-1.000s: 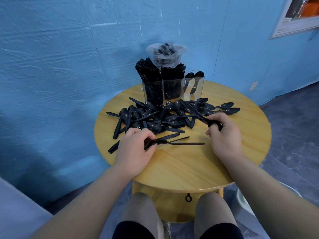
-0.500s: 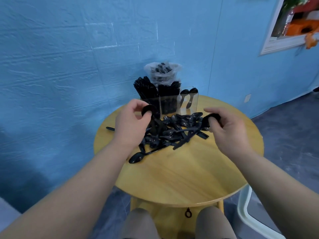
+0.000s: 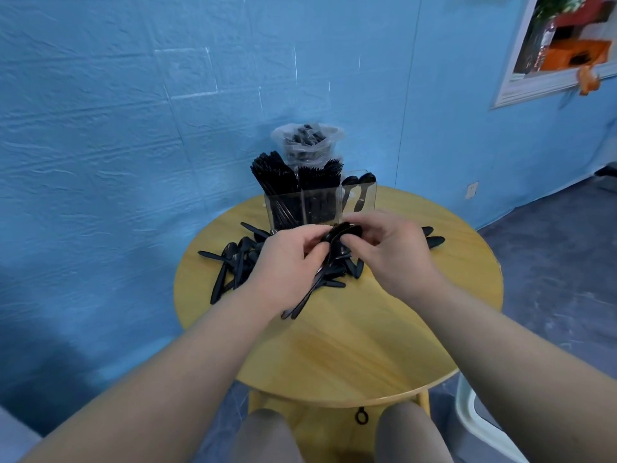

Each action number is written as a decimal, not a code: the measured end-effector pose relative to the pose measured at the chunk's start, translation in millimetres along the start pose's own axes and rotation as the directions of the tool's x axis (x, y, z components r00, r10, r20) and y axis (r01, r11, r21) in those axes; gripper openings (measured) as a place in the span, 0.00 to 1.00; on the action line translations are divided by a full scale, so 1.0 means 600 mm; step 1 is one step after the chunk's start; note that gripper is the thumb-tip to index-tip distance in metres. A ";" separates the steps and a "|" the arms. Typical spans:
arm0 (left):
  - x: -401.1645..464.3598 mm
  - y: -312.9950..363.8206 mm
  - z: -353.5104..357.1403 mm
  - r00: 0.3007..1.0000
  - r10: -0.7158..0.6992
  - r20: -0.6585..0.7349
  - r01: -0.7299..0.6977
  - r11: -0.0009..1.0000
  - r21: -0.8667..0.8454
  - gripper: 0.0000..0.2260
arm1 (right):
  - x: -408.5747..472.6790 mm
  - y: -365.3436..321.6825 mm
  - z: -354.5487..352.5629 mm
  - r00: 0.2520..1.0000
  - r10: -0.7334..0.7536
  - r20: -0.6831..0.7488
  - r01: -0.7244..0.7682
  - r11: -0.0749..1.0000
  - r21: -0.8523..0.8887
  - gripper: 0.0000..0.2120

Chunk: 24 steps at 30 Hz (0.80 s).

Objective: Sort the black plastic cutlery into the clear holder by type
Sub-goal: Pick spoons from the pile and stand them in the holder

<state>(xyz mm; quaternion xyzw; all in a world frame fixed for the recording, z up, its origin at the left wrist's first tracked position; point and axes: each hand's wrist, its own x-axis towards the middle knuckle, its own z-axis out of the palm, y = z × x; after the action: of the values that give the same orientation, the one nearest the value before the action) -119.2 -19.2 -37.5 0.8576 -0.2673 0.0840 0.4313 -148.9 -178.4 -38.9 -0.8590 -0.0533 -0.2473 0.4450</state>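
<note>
Both hands, left hand (image 3: 283, 265) and right hand (image 3: 397, 252), pinch a bundle of black spoons (image 3: 334, 248) just before the clear holder (image 3: 320, 208), bare round tabletop (image 3: 350, 345) nearer its edge.

The spoons (image 3: 337, 248) I hold are glossy black plastic. The holder (image 3: 359, 195) is clear, smooth plastic, and my table (image 3: 350, 345) is smooth light wood with visible grain. The wall (image 3: 133, 128) is matt and rough-textured.
</note>
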 end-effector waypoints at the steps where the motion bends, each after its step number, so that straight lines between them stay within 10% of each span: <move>1: -0.001 -0.001 0.001 1.000 0.017 0.025 -0.017 1.000 0.011 0.15 | 0.001 0.002 0.001 1.000 -0.003 0.013 0.003 1.000 0.007 0.11; 8: -0.017 -0.009 0.008 0.985 -0.087 0.148 0.096 0.994 -0.060 0.16 | -0.001 0.015 0.008 0.996 0.083 0.024 -0.085 0.990 0.113 0.02; 12: -0.029 -0.015 0.005 0.974 -0.082 0.209 0.042 0.981 0.189 0.12 | 0.000 0.013 0.015 0.992 0.123 -0.022 -0.119 0.983 0.138 0.04; 19: -0.079 -0.091 -0.032 0.974 -0.175 -0.144 0.205 0.951 0.230 0.11 | -0.007 0.031 0.050 0.993 0.101 0.052 -0.098 0.993 -0.060 0.04; 24: -0.118 -0.138 -0.032 0.905 -0.261 -0.336 0.333 0.927 0.175 0.14 | -0.027 0.032 0.101 0.929 -0.084 0.362 0.198 0.935 -0.293 0.13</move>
<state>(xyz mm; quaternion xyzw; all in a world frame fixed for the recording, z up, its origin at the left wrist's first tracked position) -133.1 63.6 -109.9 0.9085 -0.0509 0.1793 0.3740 -134.1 -139.9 -90.0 -0.9440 -0.1511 -0.1308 0.2624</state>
